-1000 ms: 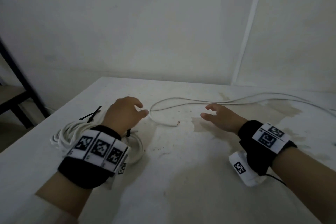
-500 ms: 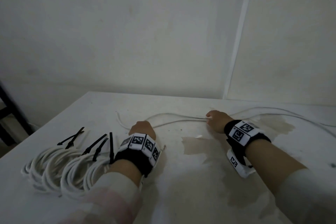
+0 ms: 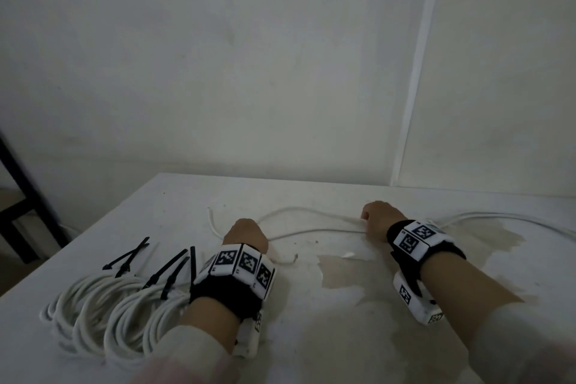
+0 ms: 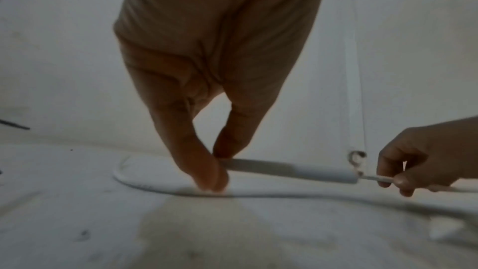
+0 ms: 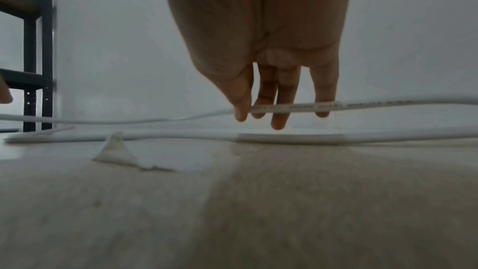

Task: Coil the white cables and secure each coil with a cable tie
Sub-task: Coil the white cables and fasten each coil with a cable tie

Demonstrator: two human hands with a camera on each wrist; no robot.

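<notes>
— Which step is this?

— Starting a fresh coil, I'd judge. The left hand [image 4: 207, 114] pinches the thin, round, smooth white plastic cable [image 3: 311, 231] lying loose on the scuffed, stained white tabletop [image 3: 358, 337]; the right hand [image 3: 378, 218] has fingers and thumb curled round it further along.

— And next?

— Drawing a first loop. Finished white cable coils [image 3: 103, 315], bound with stiff black plastic ties [image 3: 168, 271], lie at the left.

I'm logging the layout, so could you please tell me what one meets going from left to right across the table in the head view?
Tied white cable coils → black cable ties → left hand → loose white cable → right hand.
</notes>
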